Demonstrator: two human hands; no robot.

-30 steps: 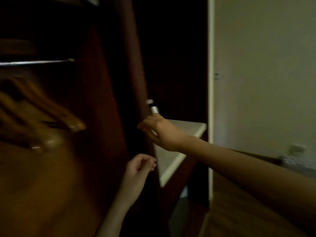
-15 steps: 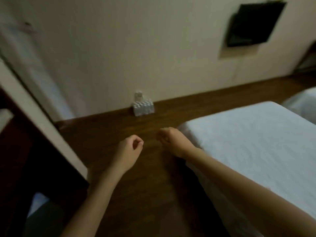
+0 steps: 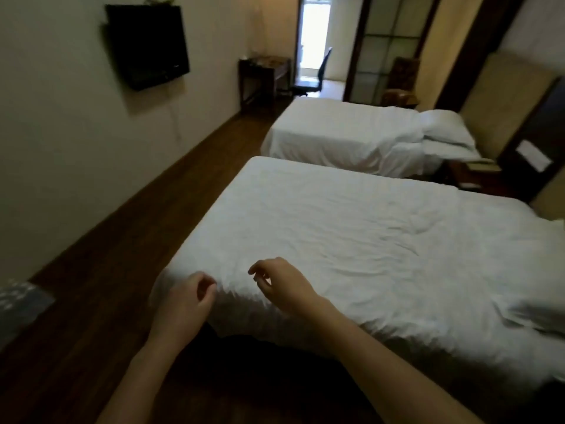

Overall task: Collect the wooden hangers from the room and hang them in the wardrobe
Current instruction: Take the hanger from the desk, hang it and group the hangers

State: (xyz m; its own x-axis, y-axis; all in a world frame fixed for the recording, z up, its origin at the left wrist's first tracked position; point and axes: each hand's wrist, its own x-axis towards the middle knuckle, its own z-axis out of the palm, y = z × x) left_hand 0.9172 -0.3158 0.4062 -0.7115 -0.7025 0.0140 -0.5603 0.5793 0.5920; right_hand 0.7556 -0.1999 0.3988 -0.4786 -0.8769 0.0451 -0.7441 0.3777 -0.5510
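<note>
No wooden hanger and no wardrobe show in the head view now. My left hand (image 3: 183, 301) hovers in front of me at the near corner of the closest bed (image 3: 351, 234), fingers loosely curled, holding nothing. My right hand (image 3: 281, 286) is beside it over the bed's near edge, fingers curled and apart, also holding nothing. Both forearms reach in from the bottom of the frame.
A second white bed (image 3: 345, 133) lies beyond the first. A dark TV (image 3: 148, 44) hangs on the left wall. A strip of wooden floor (image 3: 122, 240) runs between wall and beds toward a desk (image 3: 263, 75) and office chair (image 3: 315, 78). A nightstand (image 3: 470, 175) sits between the beds.
The view has swung from the wardrobe with hanging wooden hangers, past the wall and floor, to the beds. My right hand left the wardrobe door; both hands now hover near the bed corner.
</note>
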